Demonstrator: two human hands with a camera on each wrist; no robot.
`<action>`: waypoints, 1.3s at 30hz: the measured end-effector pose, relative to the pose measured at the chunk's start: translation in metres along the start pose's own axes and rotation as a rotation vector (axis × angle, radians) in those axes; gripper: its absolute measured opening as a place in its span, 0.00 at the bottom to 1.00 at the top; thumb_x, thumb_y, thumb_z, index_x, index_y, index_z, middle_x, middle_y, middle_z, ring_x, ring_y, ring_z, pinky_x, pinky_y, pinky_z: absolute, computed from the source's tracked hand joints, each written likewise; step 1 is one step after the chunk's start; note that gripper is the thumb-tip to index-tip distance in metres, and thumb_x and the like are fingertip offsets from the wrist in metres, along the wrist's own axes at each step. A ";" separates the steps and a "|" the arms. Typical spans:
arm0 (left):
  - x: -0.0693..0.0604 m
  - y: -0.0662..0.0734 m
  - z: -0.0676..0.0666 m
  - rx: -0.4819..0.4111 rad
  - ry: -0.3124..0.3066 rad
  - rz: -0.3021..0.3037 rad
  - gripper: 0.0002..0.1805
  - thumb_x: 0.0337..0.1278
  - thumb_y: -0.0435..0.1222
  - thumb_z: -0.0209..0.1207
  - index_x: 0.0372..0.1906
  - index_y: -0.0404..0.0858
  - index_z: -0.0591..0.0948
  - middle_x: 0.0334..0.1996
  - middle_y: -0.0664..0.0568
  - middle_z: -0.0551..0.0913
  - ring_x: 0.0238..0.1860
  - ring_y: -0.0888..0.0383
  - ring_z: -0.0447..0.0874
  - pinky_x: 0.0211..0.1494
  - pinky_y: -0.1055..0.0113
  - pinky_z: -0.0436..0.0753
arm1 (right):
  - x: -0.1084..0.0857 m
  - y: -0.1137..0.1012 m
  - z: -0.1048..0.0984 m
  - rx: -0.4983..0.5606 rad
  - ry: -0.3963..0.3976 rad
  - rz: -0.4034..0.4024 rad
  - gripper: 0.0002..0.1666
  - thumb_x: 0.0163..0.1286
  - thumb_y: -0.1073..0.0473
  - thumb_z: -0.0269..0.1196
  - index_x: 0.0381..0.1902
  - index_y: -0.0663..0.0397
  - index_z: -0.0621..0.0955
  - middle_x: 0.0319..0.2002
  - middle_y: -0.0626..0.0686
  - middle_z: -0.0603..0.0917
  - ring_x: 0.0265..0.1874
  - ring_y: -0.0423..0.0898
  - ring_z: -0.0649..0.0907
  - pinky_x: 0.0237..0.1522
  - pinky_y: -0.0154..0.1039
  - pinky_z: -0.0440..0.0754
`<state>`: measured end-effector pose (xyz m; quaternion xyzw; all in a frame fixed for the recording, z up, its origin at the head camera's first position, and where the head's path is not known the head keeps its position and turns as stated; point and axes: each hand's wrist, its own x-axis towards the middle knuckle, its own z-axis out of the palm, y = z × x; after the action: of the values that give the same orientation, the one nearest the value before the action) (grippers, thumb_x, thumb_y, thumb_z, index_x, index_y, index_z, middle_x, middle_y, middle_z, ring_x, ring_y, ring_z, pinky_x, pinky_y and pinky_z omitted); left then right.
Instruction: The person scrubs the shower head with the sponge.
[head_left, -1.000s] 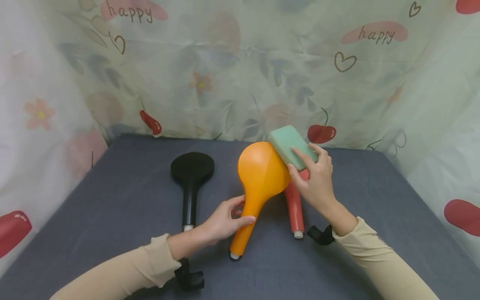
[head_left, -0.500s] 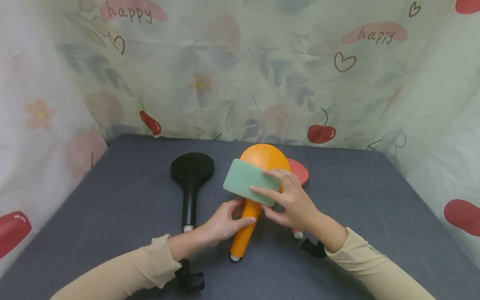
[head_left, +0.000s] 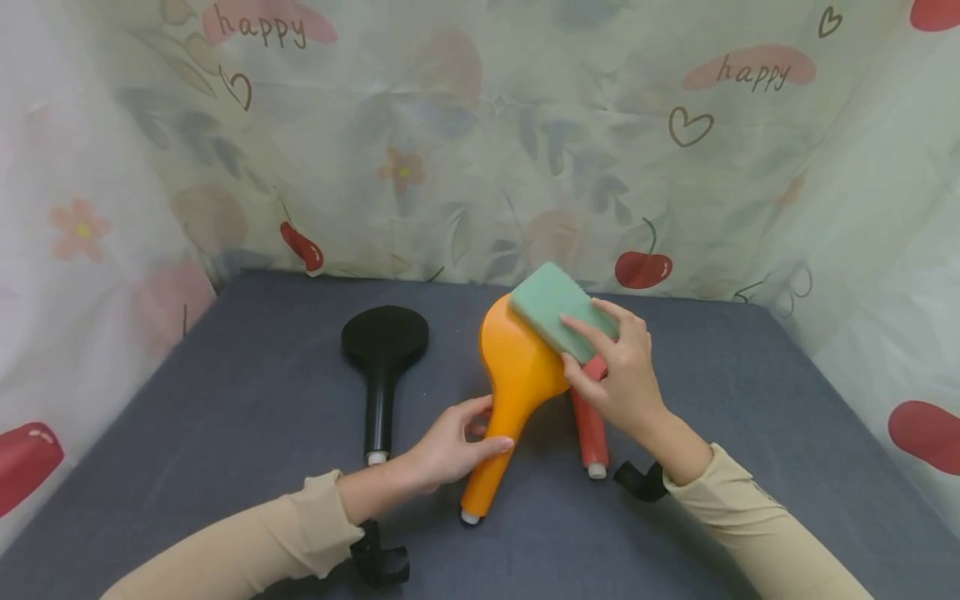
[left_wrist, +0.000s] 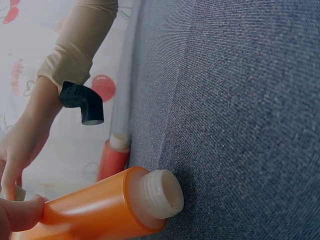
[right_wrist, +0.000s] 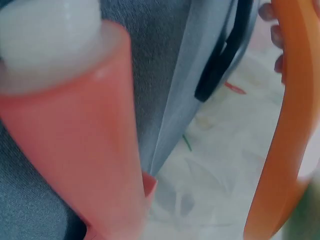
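Observation:
An orange handheld shower head (head_left: 506, 400) slants up from the table, its round head raised at the far end. My left hand (head_left: 453, 442) grips its handle with the thumb across the front. In the left wrist view, the orange handle (left_wrist: 100, 207) ends in a hollow white threaded neck (left_wrist: 164, 194). My right hand (head_left: 618, 367) pinches a pale green sponge (head_left: 558, 308) that covers the upper right of the orange head; the contact between them is hidden. Behind it lies a red shower head (head_left: 590, 429), partly covered, which looms large (right_wrist: 85, 140) in the right wrist view.
A black shower head (head_left: 385, 342) lies on the dark grey table (head_left: 247, 400), left of the orange one. Black camera mounts hang by both wrists (head_left: 378, 558). A printed curtain (head_left: 480, 167) hangs behind the table's back edge and at both sides.
The sponge moved left and down across the orange head, then back up to its right side, turning with my right hand. My left hand has kept its hold, almost still.

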<state>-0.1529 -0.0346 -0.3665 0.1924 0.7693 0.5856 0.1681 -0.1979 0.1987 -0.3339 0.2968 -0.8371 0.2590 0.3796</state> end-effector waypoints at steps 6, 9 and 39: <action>-0.001 -0.001 0.000 0.015 -0.007 0.018 0.31 0.58 0.36 0.60 0.66 0.33 0.65 0.54 0.39 0.74 0.43 0.54 0.79 0.43 0.62 0.83 | 0.001 0.001 -0.001 0.007 0.035 0.108 0.23 0.53 0.63 0.65 0.50 0.55 0.81 0.57 0.69 0.68 0.52 0.65 0.66 0.46 0.57 0.61; 0.000 -0.001 0.000 0.022 -0.003 0.010 0.31 0.58 0.36 0.60 0.66 0.34 0.65 0.54 0.40 0.74 0.43 0.54 0.79 0.42 0.62 0.83 | 0.000 -0.002 0.002 0.019 0.018 0.077 0.23 0.53 0.62 0.65 0.50 0.54 0.80 0.57 0.69 0.68 0.52 0.65 0.67 0.45 0.56 0.61; 0.001 -0.003 0.000 -0.091 0.028 -0.027 0.29 0.60 0.37 0.59 0.65 0.38 0.67 0.56 0.42 0.73 0.47 0.53 0.78 0.49 0.60 0.82 | -0.012 0.006 -0.003 0.043 -0.002 0.099 0.25 0.52 0.64 0.65 0.52 0.55 0.79 0.58 0.70 0.66 0.54 0.65 0.66 0.46 0.56 0.63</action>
<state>-0.1540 -0.0346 -0.3696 0.1659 0.7467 0.6204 0.1735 -0.1937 0.2082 -0.3432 0.2633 -0.8454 0.2952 0.3589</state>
